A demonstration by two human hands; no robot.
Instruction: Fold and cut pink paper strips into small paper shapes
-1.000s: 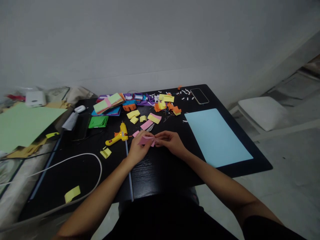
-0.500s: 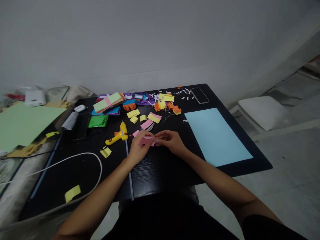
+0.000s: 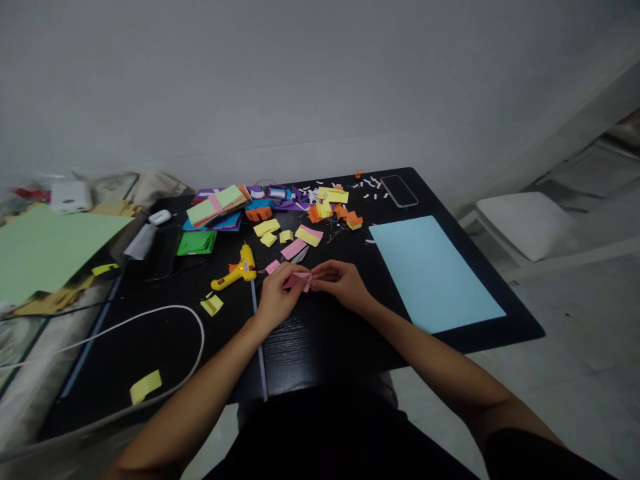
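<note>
Between my two hands is a small folded piece of pink paper (image 3: 300, 279), held just above the black table. My left hand (image 3: 278, 293) is closed on it, with the thumb across its near side. The fingertips of my right hand (image 3: 343, 283) pinch its right edge. Just beyond my hands lie a pink paper strip (image 3: 293, 249) and a pair of scissors (image 3: 301, 255), partly covered by the strip. A yellow glue gun (image 3: 243, 267) rests on the table to the left of my left hand.
A light blue sheet (image 3: 437, 273) covers the table's right side, with a phone (image 3: 399, 191) behind it. Colored paper stacks (image 3: 217, 207), yellow pieces (image 3: 267, 227) and white scraps (image 3: 370, 183) lie along the back. A white cable (image 3: 200, 333) loops at the left.
The pink paper has turned slightly in my fingers, and my left fingers now cover more of its left end. Both hands stay in nearly the same place.
</note>
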